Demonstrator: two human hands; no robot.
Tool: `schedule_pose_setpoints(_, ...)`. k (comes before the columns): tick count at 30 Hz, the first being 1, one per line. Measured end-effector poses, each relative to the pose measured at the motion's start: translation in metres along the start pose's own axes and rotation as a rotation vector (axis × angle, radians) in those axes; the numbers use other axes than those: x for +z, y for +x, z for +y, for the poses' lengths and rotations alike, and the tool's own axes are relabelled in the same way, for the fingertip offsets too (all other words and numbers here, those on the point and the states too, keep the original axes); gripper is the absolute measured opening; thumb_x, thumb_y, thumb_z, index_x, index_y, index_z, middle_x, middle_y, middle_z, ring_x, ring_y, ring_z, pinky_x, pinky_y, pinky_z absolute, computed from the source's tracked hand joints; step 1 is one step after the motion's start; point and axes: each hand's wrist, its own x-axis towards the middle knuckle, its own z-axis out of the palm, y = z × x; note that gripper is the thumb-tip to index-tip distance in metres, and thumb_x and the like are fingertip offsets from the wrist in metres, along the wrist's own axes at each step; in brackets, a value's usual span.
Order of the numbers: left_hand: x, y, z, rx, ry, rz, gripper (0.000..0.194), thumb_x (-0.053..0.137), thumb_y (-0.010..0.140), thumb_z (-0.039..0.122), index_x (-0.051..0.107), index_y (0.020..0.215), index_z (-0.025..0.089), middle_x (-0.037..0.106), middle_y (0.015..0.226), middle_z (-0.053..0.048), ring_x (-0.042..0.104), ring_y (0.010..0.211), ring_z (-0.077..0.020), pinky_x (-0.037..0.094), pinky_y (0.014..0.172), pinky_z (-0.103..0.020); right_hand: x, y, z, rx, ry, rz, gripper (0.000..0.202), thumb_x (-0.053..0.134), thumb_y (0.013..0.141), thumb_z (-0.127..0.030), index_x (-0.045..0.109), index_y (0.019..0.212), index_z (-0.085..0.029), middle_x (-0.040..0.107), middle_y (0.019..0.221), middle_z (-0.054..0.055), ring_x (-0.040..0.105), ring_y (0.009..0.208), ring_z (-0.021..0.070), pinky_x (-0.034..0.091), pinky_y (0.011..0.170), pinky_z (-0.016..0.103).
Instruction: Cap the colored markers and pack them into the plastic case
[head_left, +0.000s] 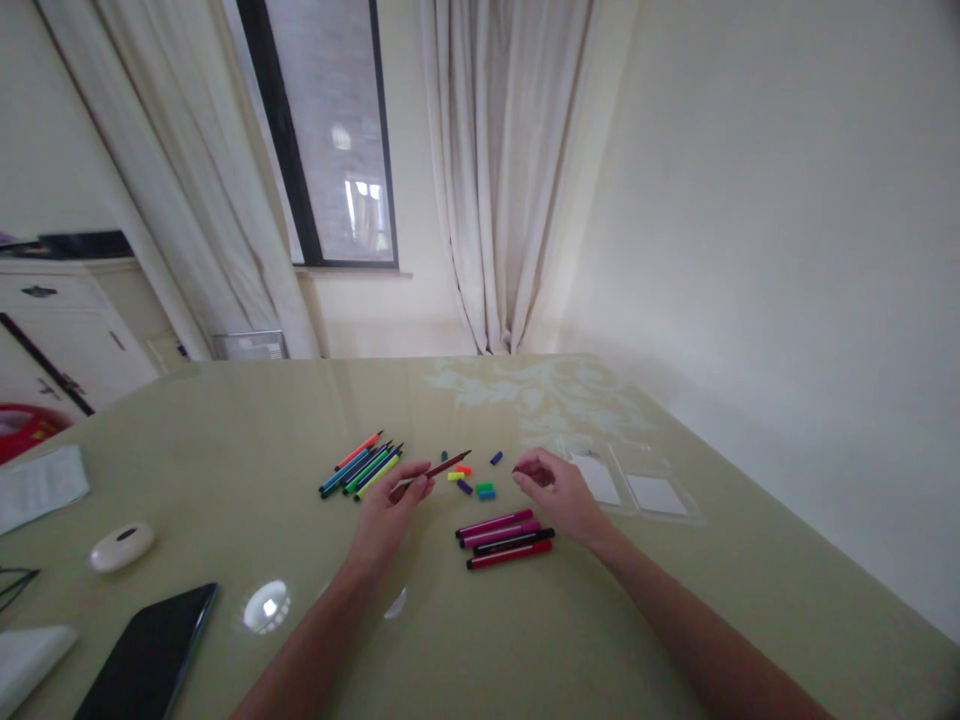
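Dark red marker (450, 463) gripped in my left hand (392, 507), tip bare.
My right hand (559, 492) pinches a small dark red cap (515, 470). Loose caps (486, 494) lie between; capped markers (510, 555) sit nearer me, uncapped pens (367, 470) beside my left, a clear case (624, 470) beyond my right.

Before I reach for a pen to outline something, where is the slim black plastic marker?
The slim black plastic marker lies just right of centre in the head view, between a slim magenta marker and a slim red marker, near the right hand.
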Motion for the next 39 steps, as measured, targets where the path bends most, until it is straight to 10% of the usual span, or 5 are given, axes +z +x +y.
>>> schedule_pose_setpoints(16, 0.014, -0.023, 0.006, -0.064, 0.021, -0.123, 0.047, 0.085, 0.074, 0.052, 0.078, 0.107, 0.019, 0.081, 0.108, -0.011, 0.076, 0.101, -0.0263, 0.060, 0.095, -0.039, -0.008, -0.019, -0.002, 0.154, 0.501, 0.025, 0.036, 0.081, 0.080, -0.052, 0.076, 0.096, -0.020, 0.079, 0.096, 0.009, 0.073, 0.088, 0.0236, 0.060, 0.083, 0.038)
schedule_pose_setpoints(39, 0.024, -0.031, 0.016, -0.080, 0.004, -0.211, 0.038, 0.085, 0.075, 0.048, 0.080, 0.100, 0.020, 0.081, 0.106, -0.010, 0.076, 0.101, -0.0260, 0.060, 0.095, -0.037, -0.006, -0.026, -0.008, 0.141, 0.558, -0.091, 0.033, 0.079, 0.086, -0.047, 0.080, 0.104, -0.019, 0.080, 0.089, 0.007, 0.074, 0.080, 0.0200, 0.061, 0.071, 0.030)
